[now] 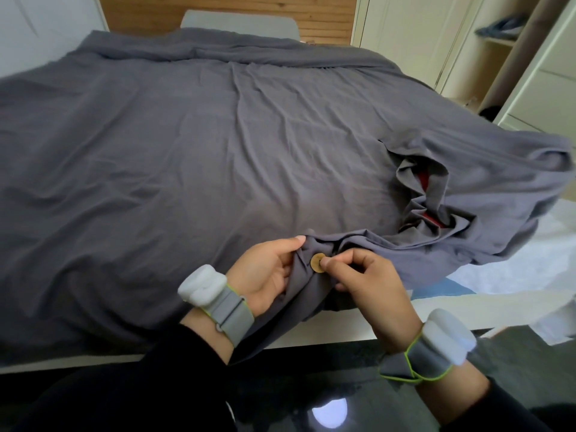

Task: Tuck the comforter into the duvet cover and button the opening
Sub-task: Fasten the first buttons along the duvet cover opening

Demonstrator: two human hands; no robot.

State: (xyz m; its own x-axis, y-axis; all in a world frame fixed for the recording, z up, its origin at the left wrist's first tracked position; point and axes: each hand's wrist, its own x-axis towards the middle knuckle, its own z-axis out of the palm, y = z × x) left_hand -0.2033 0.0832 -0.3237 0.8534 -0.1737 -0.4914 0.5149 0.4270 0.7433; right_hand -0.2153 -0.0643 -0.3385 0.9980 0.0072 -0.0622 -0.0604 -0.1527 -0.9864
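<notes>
One round brown button (318, 262) sits at near edge of grey cloth duvet cover (218, 151). Our right hand (371, 285) pinches it; left hand (268, 272) grips cover beside. Red comforter (424, 182) peeks out further right: we guess more buttoning left.

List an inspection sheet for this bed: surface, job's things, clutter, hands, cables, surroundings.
Surface: bed, white edge showing; wrinkled grey duvet cover spread across it.
Job's things: brass-coloured button at the near edge; the opening to its right gapes, with the red comforter showing inside.
Clutter: nothing seen.
Hands: left hand pinches the cover beside the button; right hand pinches the button.
Cables: nothing seen.
Surroundings: pillow at the far end; cream cupboards on the right.
</notes>
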